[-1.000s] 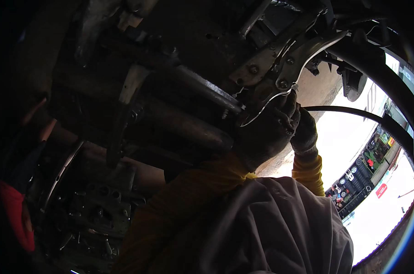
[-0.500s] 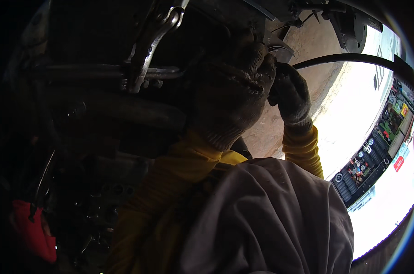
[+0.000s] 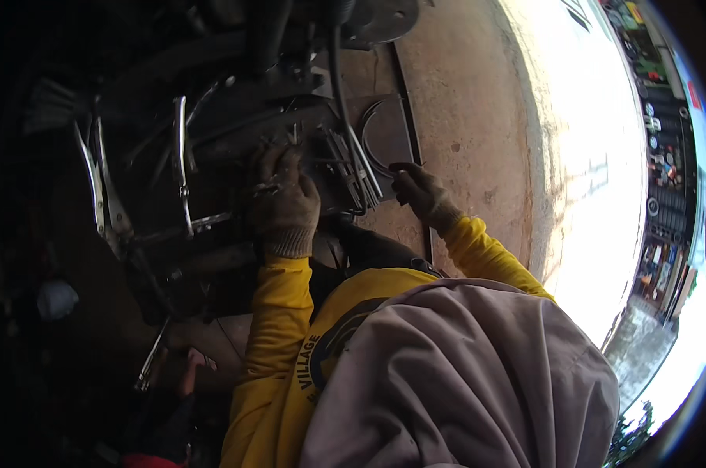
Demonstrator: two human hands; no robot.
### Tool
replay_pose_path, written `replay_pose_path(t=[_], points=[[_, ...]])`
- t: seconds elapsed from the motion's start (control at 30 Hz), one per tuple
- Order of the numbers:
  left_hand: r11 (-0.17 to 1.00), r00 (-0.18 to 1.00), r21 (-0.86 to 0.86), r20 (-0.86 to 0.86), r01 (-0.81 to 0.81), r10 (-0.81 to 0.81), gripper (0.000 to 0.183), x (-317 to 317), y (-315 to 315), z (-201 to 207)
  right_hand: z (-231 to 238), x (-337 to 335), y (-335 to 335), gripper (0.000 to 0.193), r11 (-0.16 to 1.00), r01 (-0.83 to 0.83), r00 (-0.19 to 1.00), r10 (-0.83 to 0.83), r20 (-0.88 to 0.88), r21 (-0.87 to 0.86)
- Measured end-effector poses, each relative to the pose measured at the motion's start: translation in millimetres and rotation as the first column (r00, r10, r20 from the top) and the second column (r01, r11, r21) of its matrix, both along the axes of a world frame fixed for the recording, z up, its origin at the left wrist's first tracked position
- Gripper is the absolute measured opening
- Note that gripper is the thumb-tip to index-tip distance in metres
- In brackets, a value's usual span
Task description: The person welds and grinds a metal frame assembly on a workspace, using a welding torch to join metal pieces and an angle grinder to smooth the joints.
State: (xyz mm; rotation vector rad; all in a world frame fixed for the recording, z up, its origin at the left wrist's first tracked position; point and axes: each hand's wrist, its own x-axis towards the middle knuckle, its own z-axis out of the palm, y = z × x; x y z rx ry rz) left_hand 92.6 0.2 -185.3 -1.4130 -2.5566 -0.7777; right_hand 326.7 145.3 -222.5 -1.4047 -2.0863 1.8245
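Note:
My left hand (image 3: pixel 289 204), in a greyish knit glove, lies on the dark metal work surface (image 3: pixel 228 152) with its fingers stretched forward and the thumb apart. A small shiny metal piece shows at its left side; I cannot make out its kind. My right hand (image 3: pixel 423 195), also gloved, is to the right with its fingers curled in. It is beside a thin curved wire (image 3: pixel 366 140) on a dark flat sheet (image 3: pixel 396 129); what the fingers hold, if anything, is hidden. Between the hands lie several thin metal rods (image 3: pixel 351 173) and a dark cable (image 3: pixel 339 86).
Left of my left hand are locking pliers (image 3: pixel 94 179) and another shiny clamp (image 3: pixel 183 152). A brown concrete floor (image 3: pixel 477 117) runs along the right. Another person's leg (image 3: pixel 189 370) and a white rounded thing (image 3: pixel 57 299) show at the lower left.
My view has shifted, showing more of the surface and floor. My hands were close together, higher up among dark metal parts; now they are apart and lower, the left hand flattened on the surface.

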Motion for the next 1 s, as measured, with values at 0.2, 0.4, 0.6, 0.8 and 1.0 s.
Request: replay_pose_path(t=[0.2, 0.4, 0.6, 0.8, 1.0], points=[[0.938, 0.997, -0.338, -0.030, -0.080, 0.074, 0.044, 8.3, -5.0, -9.0, 15.5, 137.2, -55.6, 0.054, 0.977, 0.077, 0.848, -0.169, 0.502, 0.200], [0.898, 0.993, -0.441, -0.111, -0.016, -0.036, 0.055, 18.2, -8.5, 9.9, -15.2, 245.5, -220.7, 0.054, 0.791, 0.596, 0.620, -0.561, 0.549, 0.135], [0.902, 0.989, -0.432, -0.140, -0.014, -0.052, 0.056, 9.1, -10.9, -2.7, -110.3, 288.7, -437.3, 0.069, 0.604, 0.795, 0.366, -0.410, 0.835, -0.051], [0.890, 0.986, -0.457, -0.150, -0.001, -0.076, 0.054, 12.6, -13.8, 8.9, -105.7, 282.9, -490.5, 0.069, 0.608, 0.750, 0.518, -0.295, 0.803, -0.261], [0.916, 0.993, -0.401, -0.105, 0.005, -0.052, 0.054, 4.6, -8.6, -12.3, -126.4, 289.9, -333.8, 0.061, 0.741, 0.653, 0.519, -0.284, 0.806, -0.159]])
